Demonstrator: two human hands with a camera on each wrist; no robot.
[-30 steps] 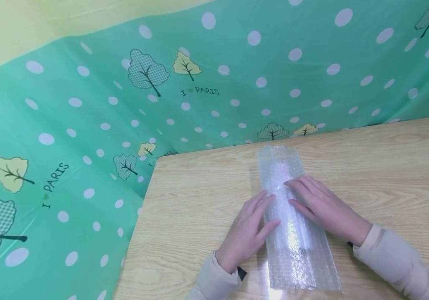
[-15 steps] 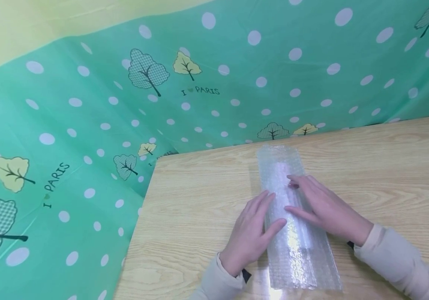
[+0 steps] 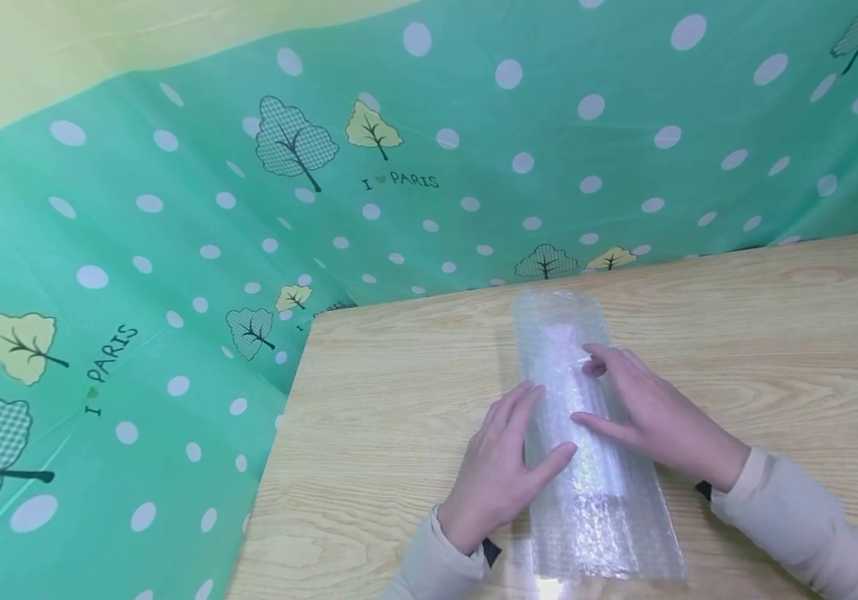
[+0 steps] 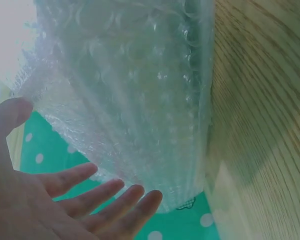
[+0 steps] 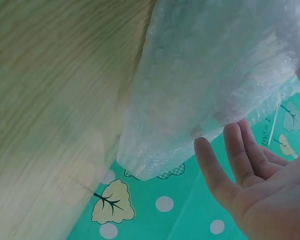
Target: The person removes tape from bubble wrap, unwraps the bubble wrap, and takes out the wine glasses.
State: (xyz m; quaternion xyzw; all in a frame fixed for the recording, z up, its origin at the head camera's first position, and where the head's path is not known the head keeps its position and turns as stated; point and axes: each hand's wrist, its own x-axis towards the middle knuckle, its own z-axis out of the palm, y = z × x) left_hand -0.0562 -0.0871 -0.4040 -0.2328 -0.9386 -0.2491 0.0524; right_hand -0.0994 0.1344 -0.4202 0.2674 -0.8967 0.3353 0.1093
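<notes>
A long bundle of clear bubble wrap (image 3: 600, 537) lies lengthwise on the table, with a pale, slightly pinkish elongated shape showing through its middle. What that shape is stays hidden under the plastic. My left hand (image 3: 500, 471) rests along the bundle's left side, fingers extended and thumb spread over the top. In the left wrist view, the left fingertips (image 4: 149, 200) meet the bubbly side of the wrap (image 4: 140, 95). From the right, my right hand (image 3: 657, 417) reaches over the bundle, thumb extended and fingers slightly bent. Its fingertips (image 5: 202, 145) are right at the wrap in the right wrist view.
The wood-grain table (image 3: 369, 400) extends to both sides of the bundle. Behind it and along the left hangs a green cloth (image 3: 197, 242) with white dots and printed trees. The bundle's far end lies close to the table's back edge.
My right fingers have shifted slightly right across the wrap and bent a little, while the right thumb moved toward me. My left thumb has spread further over the top. The bundle stays nearly in place.
</notes>
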